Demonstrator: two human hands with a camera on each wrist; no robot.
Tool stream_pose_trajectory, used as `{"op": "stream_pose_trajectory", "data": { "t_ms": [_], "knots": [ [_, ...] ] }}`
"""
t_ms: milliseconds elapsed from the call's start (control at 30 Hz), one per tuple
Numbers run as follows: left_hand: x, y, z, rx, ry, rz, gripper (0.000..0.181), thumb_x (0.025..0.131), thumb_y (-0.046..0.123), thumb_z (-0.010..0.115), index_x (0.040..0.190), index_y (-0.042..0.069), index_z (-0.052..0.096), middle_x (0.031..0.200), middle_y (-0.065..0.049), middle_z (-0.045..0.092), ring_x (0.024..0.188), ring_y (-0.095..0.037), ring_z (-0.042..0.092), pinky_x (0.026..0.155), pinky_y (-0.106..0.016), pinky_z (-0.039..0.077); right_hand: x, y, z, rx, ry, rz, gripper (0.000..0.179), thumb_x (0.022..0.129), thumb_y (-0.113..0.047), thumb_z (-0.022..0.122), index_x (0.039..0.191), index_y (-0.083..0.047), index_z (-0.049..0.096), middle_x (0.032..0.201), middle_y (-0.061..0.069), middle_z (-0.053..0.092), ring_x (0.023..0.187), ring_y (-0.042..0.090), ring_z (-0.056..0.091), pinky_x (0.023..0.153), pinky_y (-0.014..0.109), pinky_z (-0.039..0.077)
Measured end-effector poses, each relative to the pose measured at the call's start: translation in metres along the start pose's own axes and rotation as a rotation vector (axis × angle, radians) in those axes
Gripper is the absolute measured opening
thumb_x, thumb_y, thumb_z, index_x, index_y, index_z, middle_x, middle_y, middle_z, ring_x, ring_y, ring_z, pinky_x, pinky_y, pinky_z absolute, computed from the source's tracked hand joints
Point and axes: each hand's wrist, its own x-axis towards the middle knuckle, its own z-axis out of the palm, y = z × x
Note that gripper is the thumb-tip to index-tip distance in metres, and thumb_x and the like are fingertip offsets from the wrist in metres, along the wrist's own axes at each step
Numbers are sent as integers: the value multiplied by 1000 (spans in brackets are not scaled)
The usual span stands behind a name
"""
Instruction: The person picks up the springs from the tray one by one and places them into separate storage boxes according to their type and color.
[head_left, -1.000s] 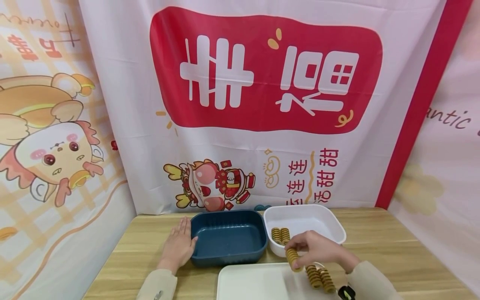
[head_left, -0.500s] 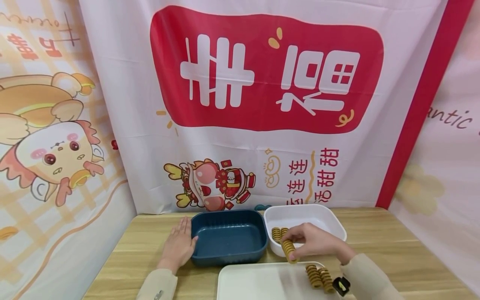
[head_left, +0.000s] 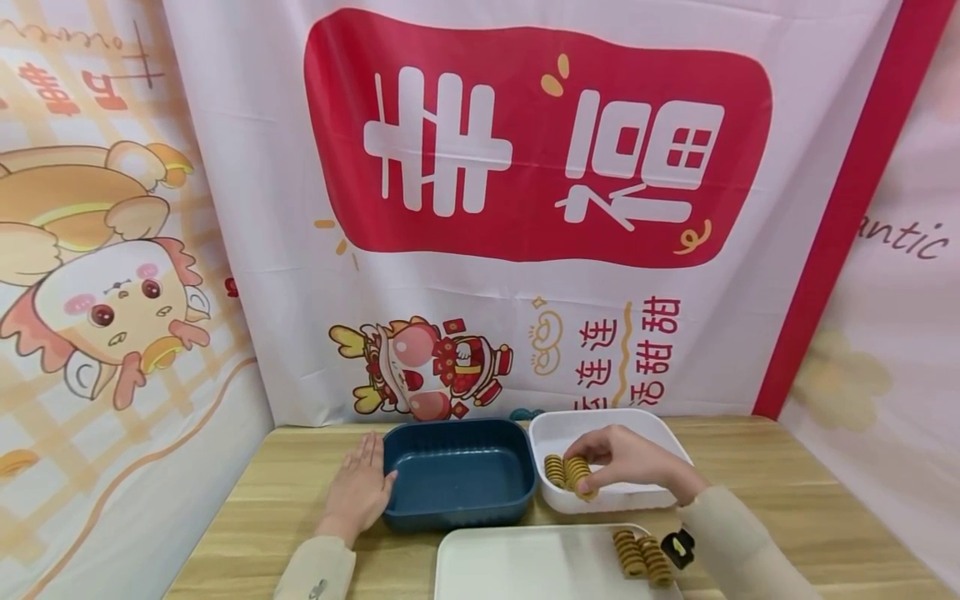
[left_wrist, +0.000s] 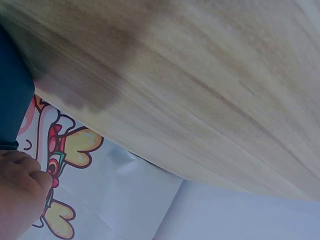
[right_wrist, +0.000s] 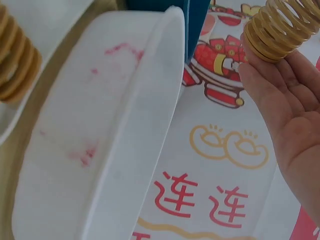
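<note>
My right hand (head_left: pixel 626 460) pinches a golden-brown spring-like coil (head_left: pixel 580 477) between thumb and fingers, over the front left part of the white box (head_left: pixel 660 497). In the right wrist view the same coil (right_wrist: pixel 280 30) shows separate rings with gaps between them. Another coil (head_left: pixel 555 471) stands inside the box, just left of the held one. Two more coils, a left one (head_left: pixel 628 552) and a right one (head_left: pixel 656 560), lie side by side on the cream tray (head_left: pixel 517 562). My left hand (head_left: pixel 358 486) rests with straight fingers against the left end of the dark blue box (head_left: pixel 457 517).
The blue and white boxes stand side by side on the wooden table (head_left: pixel 247 508), with the tray in front of them. A printed cloth (head_left: pixel 525 283) hangs right behind the boxes, and more printed cloth hangs at both sides.
My right hand has carried the coil from above the tray up and away, over the white box. It now covers the second coil seen there earlier. My left hand has stayed still.
</note>
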Motion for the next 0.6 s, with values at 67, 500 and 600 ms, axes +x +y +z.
{"op": "stream_pose_trajectory", "data": {
  "t_ms": [67,500,600],
  "knots": [
    [0,0,-1,2,-1,3,65,99,28,47,143,-15,25,151,-30,21,140,-42,19,112,-54,20,2,4,-3,-13,11,17,38,79,-22,78,110,-2,69,103,2,69,97,16,63,88,27,50],
    [1,1,0,6,7,0,65,99,28,47,142,-15,27,150,-31,23,139,-42,20,112,-53,21,7,36,-10,-70,88,87,35,80,-21,78,110,-5,69,96,-1,66,88,17,59,81,30,52],
    [1,2,-2,2,10,0,65,98,28,47,142,-16,27,150,-31,23,139,-42,20,112,-54,20,9,43,-13,-94,106,101,35,79,-21,78,109,-5,69,94,-1,65,85,18,57,77,27,50]
  ]
}}
